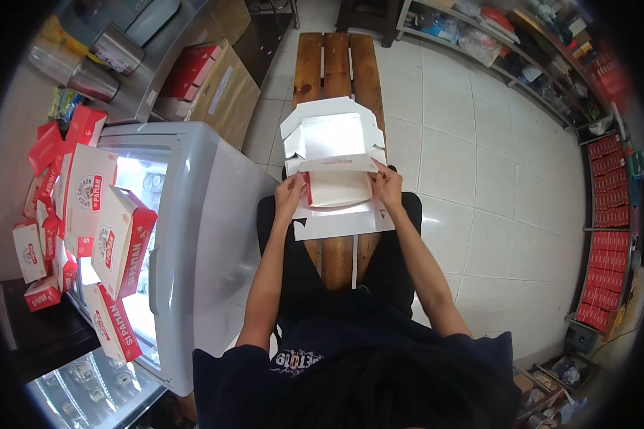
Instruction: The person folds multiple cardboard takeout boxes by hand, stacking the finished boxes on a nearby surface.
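A partly folded red and white paperboard food box [339, 189] lies before me, its hollow inside facing up and its printed lid flap [337, 162] raised along the far edge. My left hand [291, 194] grips the box's left side at the red end panel. On the opposite side, my right hand [387, 185] pinches the far right corner by the lid flap. Beneath the box are flat, die-cut white paperboard blanks [333, 134], resting on a slatted wooden bench [323, 64] between my legs.
Finished-looking red and white boxes [123, 241] are heaped on a lit glass-topped chest freezer [214, 225] at left. A large cardboard carton [225, 96] stands behind it, near metal cups [94, 80]. Shelves with stacked red boxes [609, 182] line the right side, beyond the tiled floor [461, 177].
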{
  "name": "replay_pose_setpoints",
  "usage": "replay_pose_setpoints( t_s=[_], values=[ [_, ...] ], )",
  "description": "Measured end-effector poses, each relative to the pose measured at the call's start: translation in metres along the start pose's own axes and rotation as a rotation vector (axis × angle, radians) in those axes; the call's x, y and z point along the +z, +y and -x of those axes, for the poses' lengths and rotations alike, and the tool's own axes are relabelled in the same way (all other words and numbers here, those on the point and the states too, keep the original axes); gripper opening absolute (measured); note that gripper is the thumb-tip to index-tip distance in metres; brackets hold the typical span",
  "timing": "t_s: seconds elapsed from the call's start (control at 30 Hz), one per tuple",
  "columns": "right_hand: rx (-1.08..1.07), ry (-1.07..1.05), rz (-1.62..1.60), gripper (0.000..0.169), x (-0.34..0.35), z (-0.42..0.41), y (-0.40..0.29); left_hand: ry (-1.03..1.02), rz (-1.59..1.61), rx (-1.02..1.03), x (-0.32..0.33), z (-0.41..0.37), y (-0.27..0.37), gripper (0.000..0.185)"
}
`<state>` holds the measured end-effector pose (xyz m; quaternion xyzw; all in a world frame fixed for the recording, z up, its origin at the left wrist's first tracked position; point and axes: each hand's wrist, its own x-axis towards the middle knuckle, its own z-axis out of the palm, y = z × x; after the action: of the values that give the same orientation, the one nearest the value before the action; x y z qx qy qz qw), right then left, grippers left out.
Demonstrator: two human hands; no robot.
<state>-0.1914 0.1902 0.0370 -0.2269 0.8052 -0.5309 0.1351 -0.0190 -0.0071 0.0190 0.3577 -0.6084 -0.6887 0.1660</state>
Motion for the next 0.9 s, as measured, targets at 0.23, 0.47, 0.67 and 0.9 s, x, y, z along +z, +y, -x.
replay_pose_setpoints(
  t_s=[0.23,0.47,0.67,0.9],
  values=[
    [0.144,-0.222,-0.007,0.04,0.005,0.011,0.001,-0.081,0.156,-0.307,-0.002,0.001,0.026,0.061],
    [0.436,-0.333,-0.104,0.044,-0.012,-0.011,-0.004,-0.18,0.095,-0.313,-0.015,-0.015,0.015,0.04],
    [0.125,-0.351,0.135,0.044,-0.005,-0.001,0.037,-0.213,-0.008,-0.272,-0.014,-0.021,0.002,0.045],
    [-0.325,-0.242,0.597,0.048,-0.009,-0.003,-0.017,-0.126,-0.701,0.348,-0.008,-0.014,0.01,0.049]
  ],
)
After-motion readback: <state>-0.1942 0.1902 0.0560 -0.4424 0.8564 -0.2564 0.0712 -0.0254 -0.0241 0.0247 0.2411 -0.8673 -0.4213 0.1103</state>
